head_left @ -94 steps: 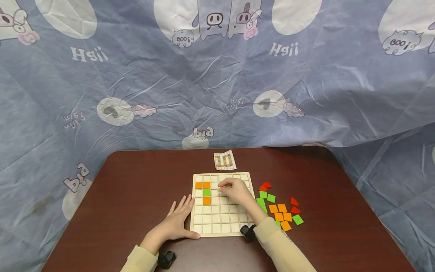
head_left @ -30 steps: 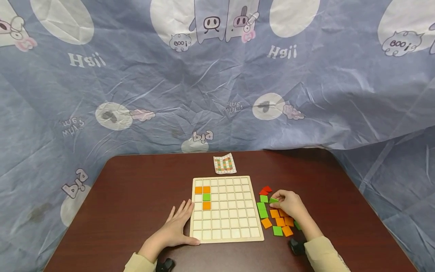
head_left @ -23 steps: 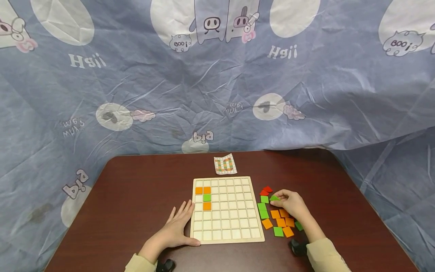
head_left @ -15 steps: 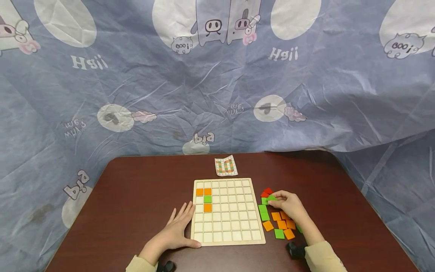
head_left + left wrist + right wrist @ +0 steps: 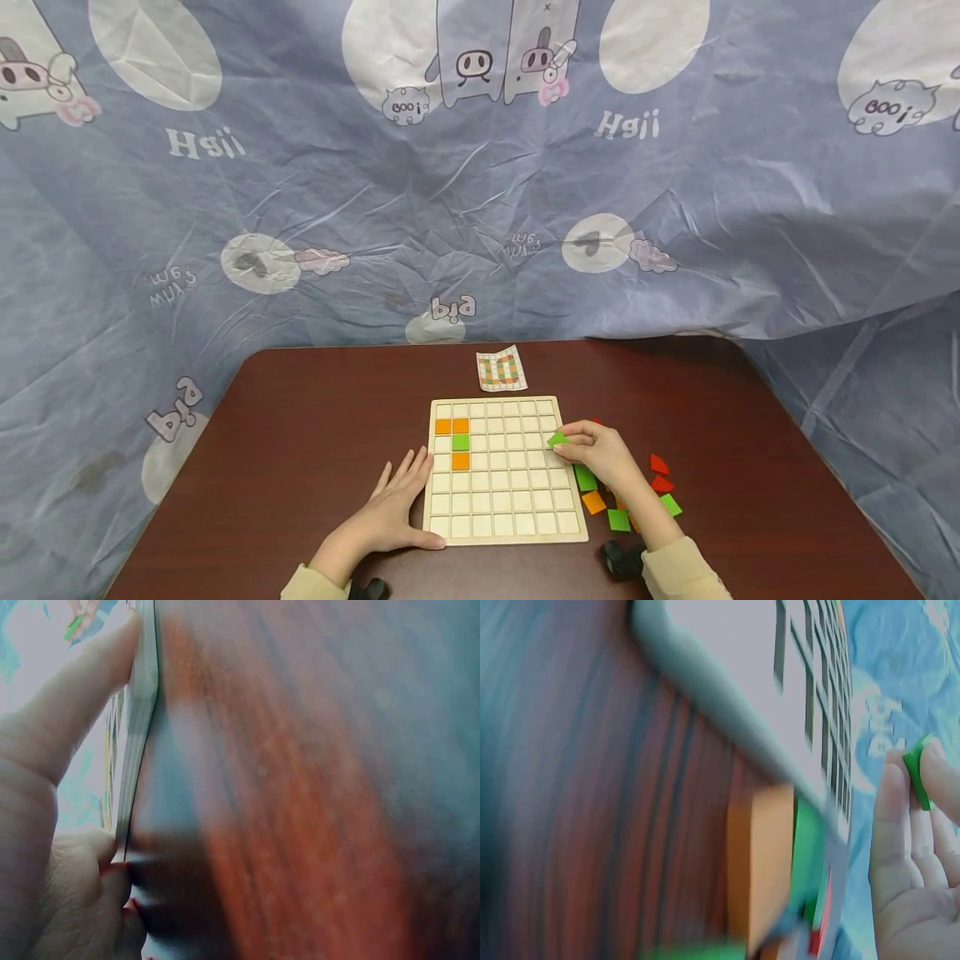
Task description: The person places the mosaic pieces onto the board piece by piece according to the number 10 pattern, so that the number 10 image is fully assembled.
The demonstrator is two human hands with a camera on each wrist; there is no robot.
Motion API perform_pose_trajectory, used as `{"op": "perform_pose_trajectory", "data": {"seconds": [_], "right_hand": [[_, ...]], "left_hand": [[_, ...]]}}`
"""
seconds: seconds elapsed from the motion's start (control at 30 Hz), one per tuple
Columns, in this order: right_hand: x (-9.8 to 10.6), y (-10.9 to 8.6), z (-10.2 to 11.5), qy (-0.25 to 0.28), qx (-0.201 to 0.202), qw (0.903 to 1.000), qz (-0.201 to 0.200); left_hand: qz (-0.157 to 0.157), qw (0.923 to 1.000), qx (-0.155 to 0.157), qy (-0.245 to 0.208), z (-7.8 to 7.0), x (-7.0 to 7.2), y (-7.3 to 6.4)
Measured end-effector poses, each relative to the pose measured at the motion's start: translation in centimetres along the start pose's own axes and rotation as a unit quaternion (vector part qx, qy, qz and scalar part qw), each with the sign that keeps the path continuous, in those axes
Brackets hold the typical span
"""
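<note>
A pale wooden grid board (image 5: 507,482) lies on the dark table. Its left columns hold three orange square tiles, such as the orange tile (image 5: 461,461), and one green square tile (image 5: 461,442). My left hand (image 5: 386,514) rests with fingers spread along the board's left edge, its thumb at the near left corner. Between thumb and fingers, my right hand (image 5: 603,454) pinches a green tile (image 5: 558,438) above the board's right edge. The right wrist view shows that green tile (image 5: 918,774) held edge-on at the fingertips.
Right of the board lie loose tiles, partly hidden by the right arm: green (image 5: 618,520), orange (image 5: 593,502), and red wedge pieces (image 5: 662,483). Behind the board is a small paper card (image 5: 502,370) with a coloured grid pattern. A blue printed cloth (image 5: 390,192) hangs behind the table.
My right hand came off the board to the loose tiles, picked up a green tile there and has carried it left to the board's right edge. The left hand stays at the board.
</note>
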State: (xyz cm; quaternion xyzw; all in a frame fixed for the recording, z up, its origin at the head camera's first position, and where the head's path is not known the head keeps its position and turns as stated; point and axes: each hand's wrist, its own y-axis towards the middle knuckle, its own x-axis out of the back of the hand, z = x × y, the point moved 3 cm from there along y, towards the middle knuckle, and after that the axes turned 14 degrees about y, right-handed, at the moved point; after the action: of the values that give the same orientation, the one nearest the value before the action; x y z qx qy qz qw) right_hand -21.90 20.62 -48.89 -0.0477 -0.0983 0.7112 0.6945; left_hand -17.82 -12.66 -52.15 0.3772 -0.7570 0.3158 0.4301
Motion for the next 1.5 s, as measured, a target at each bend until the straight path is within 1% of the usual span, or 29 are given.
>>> {"op": "perform_pose_trajectory", "data": {"seconds": [0.07,0.2,0.4,0.5,0.57,0.73,0.97,1.2,1.37,1.5], "right_hand": [[-1.4,0.1,0.0,0.014,0.005,0.9998,0.014],[-4.4,0.2,0.2,0.032,0.019,0.9977,0.057],[-8.7,0.1,0.2,0.014,0.044,0.9920,0.118],[-10.6,0.1,-0.1,-0.003,0.048,0.9904,0.130],[-11.3,0.0,-0.3,-0.018,0.050,0.9902,0.129],[-12.3,-0.1,-0.5,-0.064,0.061,0.9886,0.122],[-13.1,-0.3,-0.3,-0.131,0.090,0.9789,0.129],[-13.8,-0.5,-0.2,-0.170,0.127,0.9695,0.123],[-14.0,-0.7,-0.2,-0.192,0.141,0.9655,0.104],[-14.2,-0.8,-0.1,-0.217,0.160,0.9587,0.092]], "left_hand": [[0.002,1.0000,0.000,0.000,0.1,-0.1,0.0],[0.006,1.0000,0.002,0.007,0.3,-0.3,0.2],[0.008,0.9999,0.007,0.011,0.2,-0.3,0.3],[0.004,0.9999,0.009,0.013,0.2,-0.2,0.2],[0.003,0.9999,0.007,0.011,0.1,-0.2,0.3],[0.004,0.9998,0.009,0.019,0.1,-0.2,0.4],[0.007,0.9995,0.015,0.026,0.2,-0.2,0.4],[-0.001,0.9994,0.008,0.034,0.2,0.0,0.6],[-0.002,0.9993,0.008,0.035,0.1,0.1,0.5],[-0.001,0.9994,0.010,0.033,0.1,0.0,0.3]]}}
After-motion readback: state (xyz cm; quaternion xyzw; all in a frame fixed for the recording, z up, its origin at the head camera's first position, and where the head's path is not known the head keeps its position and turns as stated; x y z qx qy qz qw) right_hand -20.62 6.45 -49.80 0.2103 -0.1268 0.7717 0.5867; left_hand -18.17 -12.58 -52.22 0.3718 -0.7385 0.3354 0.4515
